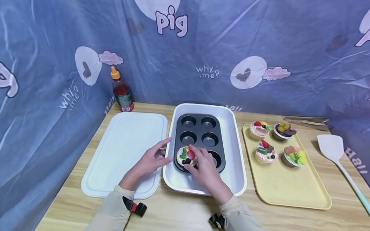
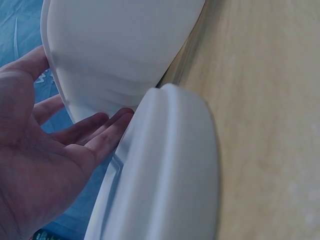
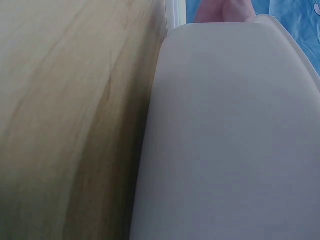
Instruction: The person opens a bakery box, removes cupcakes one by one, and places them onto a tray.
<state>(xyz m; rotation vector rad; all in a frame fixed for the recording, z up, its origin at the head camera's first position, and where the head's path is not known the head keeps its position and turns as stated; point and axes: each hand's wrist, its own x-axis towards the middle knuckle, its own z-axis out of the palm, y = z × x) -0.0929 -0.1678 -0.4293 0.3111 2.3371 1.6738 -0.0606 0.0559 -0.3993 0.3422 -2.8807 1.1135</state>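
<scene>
My right hand (image 1: pixel 205 169) pinches a cupcake (image 1: pixel 186 156) topped with white cream, berries and a green slice. That cupcake is at the near left cup of a dark muffin tin (image 1: pixel 198 146); whether its base touches the cup is hidden. The tin lies inside a deep white tray (image 1: pixel 239 160). At this tray's left rim, my left hand (image 1: pixel 151 161) has its fingers spread and loosely bent, holding nothing. The left wrist view also has the left hand (image 2: pixel 55 135) beside white rims. In the right wrist view the tray's outer wall (image 3: pixel 230 125) hides most of the work.
To the left lies a flat white tray (image 1: pixel 125 143). A sauce bottle (image 1: pixel 123 93) stands behind it. On the right, a yellow tray (image 1: pixel 291 187) bears several decorated cupcakes (image 1: pixel 265 152), with tongs (image 1: pixel 308 121) behind and a white spatula (image 1: pixel 334 147) along its right side.
</scene>
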